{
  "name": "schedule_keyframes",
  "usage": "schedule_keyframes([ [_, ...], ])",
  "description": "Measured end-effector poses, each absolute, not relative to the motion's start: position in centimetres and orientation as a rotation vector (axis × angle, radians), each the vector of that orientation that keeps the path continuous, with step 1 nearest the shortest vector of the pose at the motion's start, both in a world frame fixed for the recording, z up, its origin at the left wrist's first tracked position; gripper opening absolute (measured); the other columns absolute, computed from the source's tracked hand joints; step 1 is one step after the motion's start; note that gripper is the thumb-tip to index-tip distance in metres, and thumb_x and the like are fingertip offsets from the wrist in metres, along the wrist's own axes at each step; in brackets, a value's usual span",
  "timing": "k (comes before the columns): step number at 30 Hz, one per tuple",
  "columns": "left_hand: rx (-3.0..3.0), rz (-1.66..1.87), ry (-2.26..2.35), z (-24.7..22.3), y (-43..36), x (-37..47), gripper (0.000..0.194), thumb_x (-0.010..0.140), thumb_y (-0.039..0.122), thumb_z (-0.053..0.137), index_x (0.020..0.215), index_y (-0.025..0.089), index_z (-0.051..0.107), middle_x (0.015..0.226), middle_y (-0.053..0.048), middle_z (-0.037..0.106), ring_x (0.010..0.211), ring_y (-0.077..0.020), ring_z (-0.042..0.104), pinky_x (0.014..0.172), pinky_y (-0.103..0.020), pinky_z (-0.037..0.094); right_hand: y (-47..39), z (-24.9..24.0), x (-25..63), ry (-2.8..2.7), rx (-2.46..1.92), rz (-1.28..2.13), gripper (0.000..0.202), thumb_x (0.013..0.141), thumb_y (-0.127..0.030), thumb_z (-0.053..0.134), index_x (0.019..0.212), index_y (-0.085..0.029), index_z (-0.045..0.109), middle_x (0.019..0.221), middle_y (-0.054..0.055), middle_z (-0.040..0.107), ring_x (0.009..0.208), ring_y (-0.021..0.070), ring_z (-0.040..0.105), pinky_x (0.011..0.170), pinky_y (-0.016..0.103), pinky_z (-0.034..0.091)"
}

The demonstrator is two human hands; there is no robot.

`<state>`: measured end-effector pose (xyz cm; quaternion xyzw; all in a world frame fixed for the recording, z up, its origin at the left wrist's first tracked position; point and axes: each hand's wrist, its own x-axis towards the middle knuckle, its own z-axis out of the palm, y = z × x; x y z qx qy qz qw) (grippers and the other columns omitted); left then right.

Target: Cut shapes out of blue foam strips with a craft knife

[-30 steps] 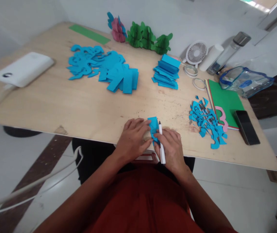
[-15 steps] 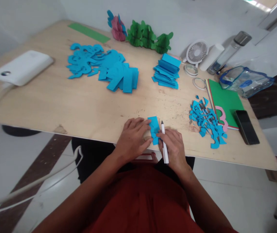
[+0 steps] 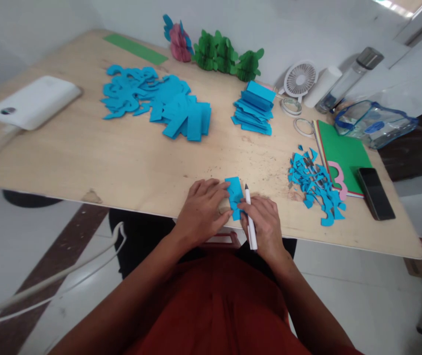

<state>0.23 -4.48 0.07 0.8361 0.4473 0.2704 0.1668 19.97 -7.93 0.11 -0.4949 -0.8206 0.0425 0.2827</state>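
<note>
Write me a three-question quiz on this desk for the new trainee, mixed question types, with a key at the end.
1. True or false: the pen is in the left hand.
2. Multiple choice: which of these stands closest to the green figures?
a) bottle
b) fan
c) power bank
3. Fill in the missing word: as the camera sees it, the phone lies to the ____ of the blue scraps.

Key:
1. False; the right hand holds it.
2. b
3. right
</note>
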Motion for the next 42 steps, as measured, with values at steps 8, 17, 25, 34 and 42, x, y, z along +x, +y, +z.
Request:
schedule_keyframes([
  [8,2.370,0.750,1.281,0.15,-4.47,0.34,0.039,0.087,0.030,0.052,0.125,0.020,0.055,0.130,-0.010,0.062,0.125,-0.0309,0.049,0.107,-0.051,0.033,-7.90,0.40,19.89,-2.204,-1.308,0.121,0.026,0.093,-0.015,0.055,0.115,-0.024,0.064,0.109,0.006,0.071,0.110,0.0237,0.059,0.094,0.040,0.040],
  [17,2.381,0.755,1.273,-0.09,-4.38,0.32,0.042,0.088,0.031,0.051,0.128,0.019,0.053,0.130,-0.011,0.062,0.123,-0.0309,0.051,0.106,-0.051,0.034,-7.95,0.87,19.32,-2.208,-1.340,0.056,0.015,0.093,-0.022,0.056,0.104,-0.022,0.067,0.103,0.008,0.071,0.107,0.0247,0.060,0.093,0.041,0.040],
  [25,2.360,0.756,1.291,-0.16,-4.41,0.41,0.042,0.086,0.030,0.055,0.127,0.023,0.055,0.128,-0.009,0.063,0.124,-0.0316,0.050,0.107,-0.052,0.032,-7.99,1.04,19.14,-2.214,-1.355,0.044,0.013,0.093,-0.022,0.057,0.103,-0.021,0.066,0.103,0.007,0.070,0.106,0.0246,0.060,0.093,0.041,0.041],
  [34,2.359,0.757,1.288,0.03,-4.37,0.39,0.038,0.085,0.028,0.055,0.123,0.021,0.057,0.124,-0.010,0.064,0.122,-0.0314,0.050,0.106,-0.052,0.034,-8.00,0.21,19.79,-2.172,-1.319,0.115,0.027,0.094,-0.014,0.051,0.116,-0.024,0.063,0.107,0.007,0.069,0.106,0.0228,0.060,0.089,0.038,0.042],
  [42,2.367,0.762,1.280,-0.22,-4.40,0.35,0.039,0.087,0.029,0.053,0.124,0.021,0.055,0.130,-0.009,0.062,0.124,-0.0304,0.050,0.107,-0.051,0.034,-8.01,0.39,19.61,-2.189,-1.323,0.084,0.022,0.093,-0.014,0.053,0.110,-0.022,0.064,0.105,0.007,0.069,0.105,0.0236,0.061,0.090,0.039,0.042],
])
